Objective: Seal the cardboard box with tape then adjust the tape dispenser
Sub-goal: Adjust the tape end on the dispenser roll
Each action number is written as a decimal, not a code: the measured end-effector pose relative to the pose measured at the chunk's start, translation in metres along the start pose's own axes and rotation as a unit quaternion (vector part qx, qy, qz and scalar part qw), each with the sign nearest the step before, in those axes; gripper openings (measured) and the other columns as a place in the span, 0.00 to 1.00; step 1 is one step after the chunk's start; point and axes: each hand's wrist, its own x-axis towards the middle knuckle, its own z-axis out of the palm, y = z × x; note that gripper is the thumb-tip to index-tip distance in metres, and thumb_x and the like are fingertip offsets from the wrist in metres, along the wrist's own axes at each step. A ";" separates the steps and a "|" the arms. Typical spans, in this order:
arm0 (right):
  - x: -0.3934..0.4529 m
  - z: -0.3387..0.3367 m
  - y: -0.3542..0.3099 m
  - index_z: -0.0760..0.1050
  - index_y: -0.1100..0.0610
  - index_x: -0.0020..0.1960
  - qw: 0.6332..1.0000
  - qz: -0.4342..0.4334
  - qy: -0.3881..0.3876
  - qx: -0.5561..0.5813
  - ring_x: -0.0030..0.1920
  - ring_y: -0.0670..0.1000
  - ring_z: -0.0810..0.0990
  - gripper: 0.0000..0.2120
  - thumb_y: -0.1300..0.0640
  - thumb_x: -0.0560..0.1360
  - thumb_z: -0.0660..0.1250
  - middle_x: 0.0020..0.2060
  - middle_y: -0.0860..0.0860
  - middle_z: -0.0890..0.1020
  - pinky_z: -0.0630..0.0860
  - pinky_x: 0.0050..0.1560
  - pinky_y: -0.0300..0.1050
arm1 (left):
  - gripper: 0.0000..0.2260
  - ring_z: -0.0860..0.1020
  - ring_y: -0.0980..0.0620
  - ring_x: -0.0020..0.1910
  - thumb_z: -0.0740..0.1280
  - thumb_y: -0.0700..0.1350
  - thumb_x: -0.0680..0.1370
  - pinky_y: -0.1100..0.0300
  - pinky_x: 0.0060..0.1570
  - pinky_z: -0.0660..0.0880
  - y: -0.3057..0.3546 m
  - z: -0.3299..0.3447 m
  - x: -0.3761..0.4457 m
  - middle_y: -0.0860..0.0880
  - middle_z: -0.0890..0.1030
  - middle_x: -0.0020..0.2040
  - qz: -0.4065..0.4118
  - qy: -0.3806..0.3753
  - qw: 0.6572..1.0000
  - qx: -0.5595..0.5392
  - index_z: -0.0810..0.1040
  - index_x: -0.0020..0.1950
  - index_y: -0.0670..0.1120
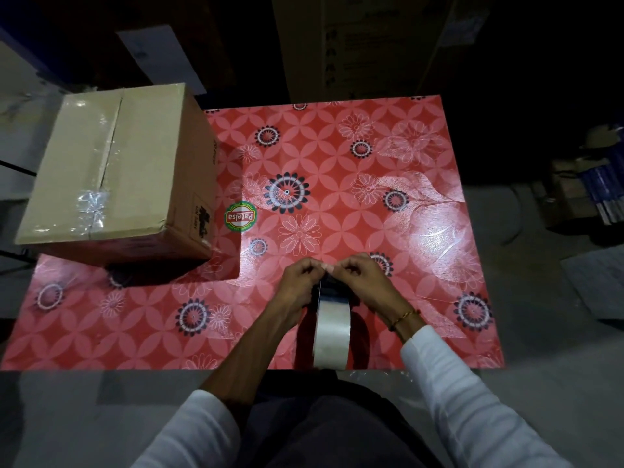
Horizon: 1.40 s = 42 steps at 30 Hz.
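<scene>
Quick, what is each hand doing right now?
Left hand: fingers pinched shut on the loose end of the tape.
Right hand: fingers pinched shut on the same tape end, above the dispenser.

A table is set directly before the person. At its far left corner a box is stood, overhanging the left edge. Just right of the box, a sticker is stuck flat on the tabletop. At the near edge, about the middle, the dispenser is placed on the table, its roll toward the person. The left hand and right hand are held at its far end — fingertips met above it (the left on the left side, the right opposite). Behind the table, more cartons are stacked.
</scene>
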 end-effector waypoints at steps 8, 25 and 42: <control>0.001 -0.005 0.008 0.81 0.63 0.39 0.999 0.044 0.005 0.019 0.41 0.49 0.78 0.09 0.60 0.77 0.69 0.41 0.53 0.79 0.74 0.46 0.46 | 0.07 0.78 0.59 0.31 0.67 0.41 0.80 0.64 0.32 0.75 -0.001 0.001 0.002 0.53 0.81 0.33 -0.006 -0.005 1.000 -0.012 0.77 0.41 0.44; -0.006 -0.005 0.010 0.79 0.62 0.40 0.998 0.011 0.034 0.051 0.41 0.52 0.77 0.14 0.58 0.81 0.65 0.39 0.59 0.80 0.75 0.47 0.54 | 0.04 0.81 0.50 0.38 0.74 0.38 0.74 0.61 0.36 0.76 -0.002 -0.009 0.008 0.44 0.83 0.42 -0.016 -0.094 0.995 0.025 0.80 0.41 0.44; -0.008 -0.016 0.023 0.78 0.70 0.47 0.995 0.026 -0.021 0.097 0.39 0.53 0.75 0.07 0.64 0.78 0.69 0.39 0.57 0.77 0.73 0.43 0.50 | 0.04 0.79 0.45 0.46 0.72 0.37 0.75 0.51 0.48 0.75 -0.013 -0.019 0.013 0.42 0.82 0.46 0.012 -0.099 0.994 0.033 0.82 0.43 0.45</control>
